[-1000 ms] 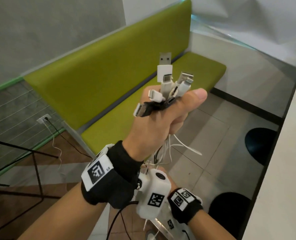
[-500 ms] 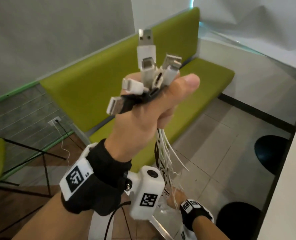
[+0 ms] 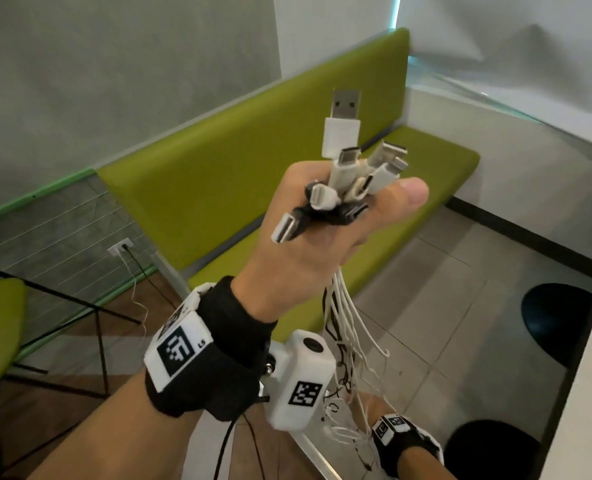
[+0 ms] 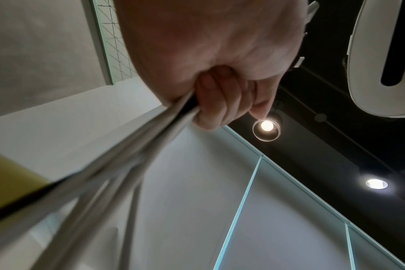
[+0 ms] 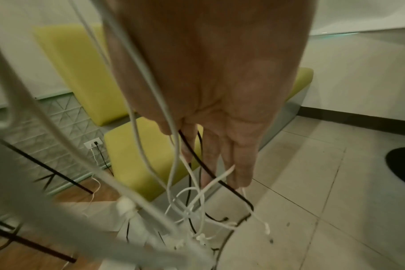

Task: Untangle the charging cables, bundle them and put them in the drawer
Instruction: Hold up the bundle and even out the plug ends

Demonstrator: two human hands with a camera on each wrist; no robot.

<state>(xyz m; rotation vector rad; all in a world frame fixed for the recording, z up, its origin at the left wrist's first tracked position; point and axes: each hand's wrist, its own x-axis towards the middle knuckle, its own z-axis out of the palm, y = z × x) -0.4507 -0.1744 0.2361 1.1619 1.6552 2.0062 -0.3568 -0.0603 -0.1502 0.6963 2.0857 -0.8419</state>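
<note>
A person's left hand point(image 3: 308, 244), raised at the centre of the head view, is clenched around the plug ends of a fistful of charging cables point(image 3: 351, 327), white with a few black; the connectors point(image 3: 348, 168) fan out above the thumb. The cords hang down to the lower middle of the frame, where the right hand point(image 5: 220, 113) runs through them with fingers point(image 5: 242, 164) straight and apart, strands passing between them. Lower down, in the right wrist view, the loose ends loop and cross in a knot point(image 5: 194, 217). The combing probably goes best with the upper fist kept tight and high while the lower fingers draw slowly downward, pausing at snags rather than tugging. No drawer is in view; a green bench point(image 3: 239, 188) fills the background.
</note>
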